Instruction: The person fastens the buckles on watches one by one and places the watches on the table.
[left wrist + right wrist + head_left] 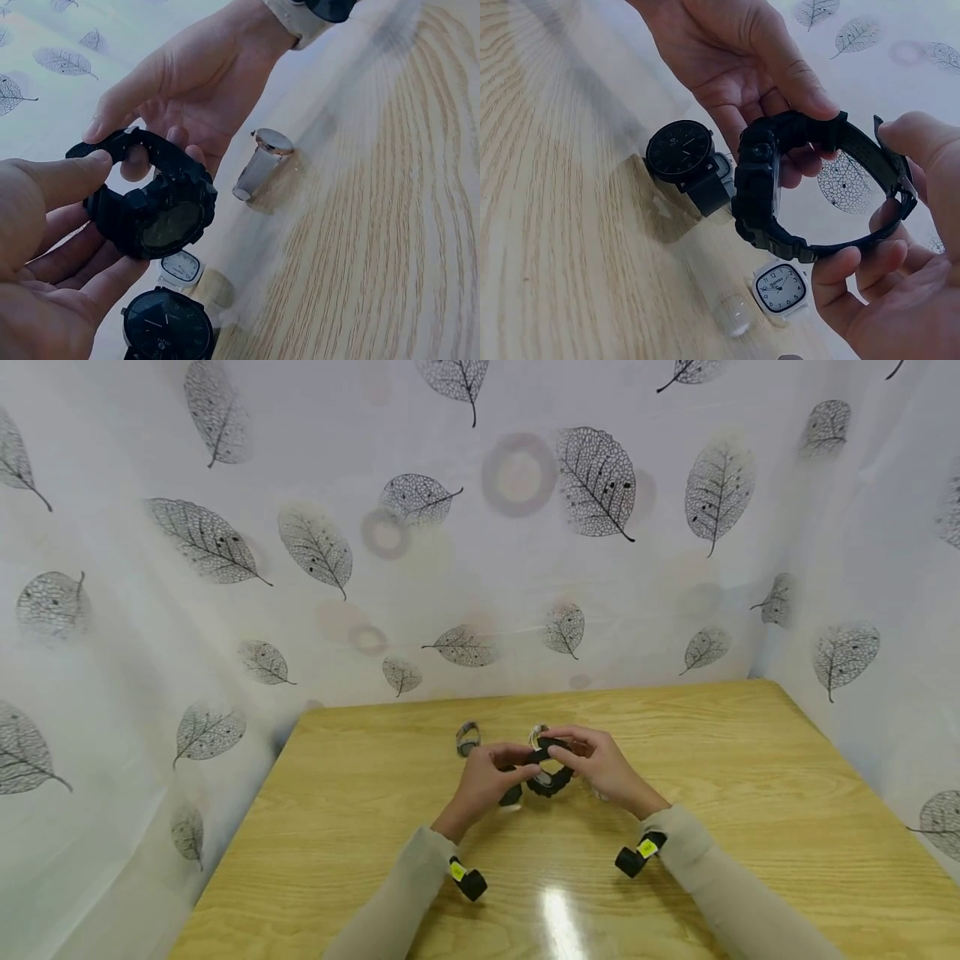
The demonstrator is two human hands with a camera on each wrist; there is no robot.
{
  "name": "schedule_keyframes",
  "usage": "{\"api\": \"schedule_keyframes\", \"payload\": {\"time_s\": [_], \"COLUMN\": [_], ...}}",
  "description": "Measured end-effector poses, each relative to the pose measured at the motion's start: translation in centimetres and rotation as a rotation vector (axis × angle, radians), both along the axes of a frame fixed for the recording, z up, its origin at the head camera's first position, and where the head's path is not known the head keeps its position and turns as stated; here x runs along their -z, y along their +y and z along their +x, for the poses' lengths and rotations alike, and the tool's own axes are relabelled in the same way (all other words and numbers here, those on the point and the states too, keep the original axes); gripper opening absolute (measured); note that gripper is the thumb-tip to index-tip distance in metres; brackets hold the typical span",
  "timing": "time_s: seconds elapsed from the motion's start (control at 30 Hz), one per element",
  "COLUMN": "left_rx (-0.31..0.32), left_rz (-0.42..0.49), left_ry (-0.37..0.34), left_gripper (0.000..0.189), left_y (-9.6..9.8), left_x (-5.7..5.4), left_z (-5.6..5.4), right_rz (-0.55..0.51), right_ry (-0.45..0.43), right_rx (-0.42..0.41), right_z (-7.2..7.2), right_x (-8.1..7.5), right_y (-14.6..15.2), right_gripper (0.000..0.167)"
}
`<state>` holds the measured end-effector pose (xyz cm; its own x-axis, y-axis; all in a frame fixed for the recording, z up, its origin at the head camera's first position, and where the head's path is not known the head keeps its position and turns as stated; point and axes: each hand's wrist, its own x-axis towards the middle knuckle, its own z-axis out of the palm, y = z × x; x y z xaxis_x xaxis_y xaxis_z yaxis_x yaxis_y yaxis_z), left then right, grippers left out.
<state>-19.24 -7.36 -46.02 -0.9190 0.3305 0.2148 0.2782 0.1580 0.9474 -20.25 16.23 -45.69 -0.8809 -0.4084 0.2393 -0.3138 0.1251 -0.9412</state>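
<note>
A chunky black digital wristwatch (171,217) is held up over the table between both hands, its strap curved into a ring. My left hand (486,778) pinches the strap with the thumb on top, the other fingers curled beneath the watch. On the other side, my right hand (603,768) grips the strap near its buckle (906,189), thumb against the strap's loose tip (882,133). The watch's face turns toward the left wrist view. Just below the hands stands a round black watch (681,154), with a white square-faced watch (780,287) close by.
A watch with a grey strap (468,740) stands farther back on the wooden table (360,827). In the left wrist view, a rose-gold-rimmed watch (273,142) stands on its pale strap. A clear rounded piece (735,315) lies beside the white watch. Leaf-patterned curtains (465,568) surround the table.
</note>
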Motion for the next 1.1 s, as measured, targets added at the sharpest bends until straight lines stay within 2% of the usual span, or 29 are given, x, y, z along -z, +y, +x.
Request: {"api": "schedule_keyframes", "payload": {"time_s": [0.2,0.37,0.5,0.77,1.1], "left_rx": [0.000,-0.005,-0.011,-0.025,-0.040], "left_rz": [0.018,0.037,0.040,0.064,0.055], "left_ry": [0.009,0.018,0.014,-0.048,-0.018], "left_gripper": [0.026,0.026,0.028,0.031,0.028], "left_y": [-0.05,0.05,0.10,-0.04,0.69], "left_x": [0.07,-0.36,-0.51,-0.48,-0.54], "left_z": [-0.24,-0.04,0.09,0.18,0.19], "right_rz": [0.025,0.046,0.051,0.043,0.058], "right_ry": [0.022,0.049,0.056,0.044,0.042], "right_rx": [0.005,-0.007,-0.013,-0.005,-0.040], "right_z": [0.02,-0.03,-0.07,-0.13,-0.04], "right_x": [0.04,0.12,0.20,0.23,0.06], "right_y": [-0.02,-0.08,-0.06,-0.02,-0.12], "right_gripper": [0.027,0.023,0.022,0.024,0.026]}}
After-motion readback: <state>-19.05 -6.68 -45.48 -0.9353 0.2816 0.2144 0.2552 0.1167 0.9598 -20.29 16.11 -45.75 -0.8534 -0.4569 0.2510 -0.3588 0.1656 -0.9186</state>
